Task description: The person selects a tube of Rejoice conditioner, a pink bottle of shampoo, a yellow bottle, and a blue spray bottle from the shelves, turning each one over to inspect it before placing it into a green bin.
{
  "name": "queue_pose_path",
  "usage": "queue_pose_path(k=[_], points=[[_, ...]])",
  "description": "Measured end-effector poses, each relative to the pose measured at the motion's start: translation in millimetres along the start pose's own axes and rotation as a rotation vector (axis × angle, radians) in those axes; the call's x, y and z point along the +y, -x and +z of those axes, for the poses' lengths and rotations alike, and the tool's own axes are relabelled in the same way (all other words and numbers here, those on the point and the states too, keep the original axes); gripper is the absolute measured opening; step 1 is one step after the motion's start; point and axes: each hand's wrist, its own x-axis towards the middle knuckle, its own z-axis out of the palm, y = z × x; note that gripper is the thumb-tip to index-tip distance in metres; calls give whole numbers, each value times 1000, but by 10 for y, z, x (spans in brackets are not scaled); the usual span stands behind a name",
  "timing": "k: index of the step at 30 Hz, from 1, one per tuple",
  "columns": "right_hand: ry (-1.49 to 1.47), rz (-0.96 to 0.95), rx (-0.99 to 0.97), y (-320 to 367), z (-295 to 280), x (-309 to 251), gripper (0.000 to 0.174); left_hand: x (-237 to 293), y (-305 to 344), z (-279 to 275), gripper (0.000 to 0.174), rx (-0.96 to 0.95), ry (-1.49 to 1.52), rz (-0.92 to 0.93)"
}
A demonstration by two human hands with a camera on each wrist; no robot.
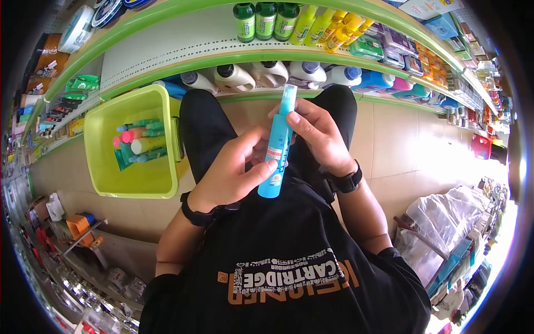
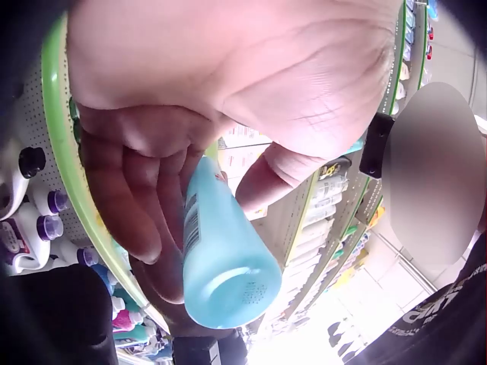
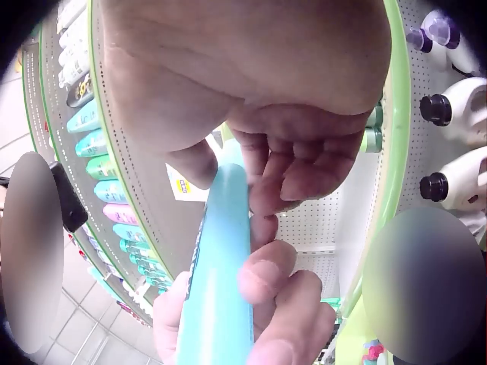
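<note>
A light-blue spray bottle (image 1: 273,153) with a clear cap (image 1: 288,93) is held upright-tilted over the lap in the head view. The left hand (image 1: 233,167) grips its lower body, thumb across the printed label. Near the neck, the right hand (image 1: 318,133) pinches it between thumb and fingers. In the left wrist view, the bottle's round base (image 2: 236,296) faces the camera, with the left fingers (image 2: 137,198) along one side. From the right wrist, the blue body (image 3: 221,266) runs down between both hands.
A yellow-green tub (image 1: 173,167) with several tubes and bottles (image 1: 147,145) stands on the tiled floor at left. Ahead, shelves carry detergent jugs (image 1: 233,78) and dark green bottles (image 1: 265,22). Clear plastic wrapping (image 1: 445,217) covers something at right.
</note>
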Motion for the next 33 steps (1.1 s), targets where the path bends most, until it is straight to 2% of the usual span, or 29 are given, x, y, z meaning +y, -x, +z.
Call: queue_pose_path(k=[33], points=[[-17,5,-15,56,70,-29,36,8,33,56,27,46,-13,-2]])
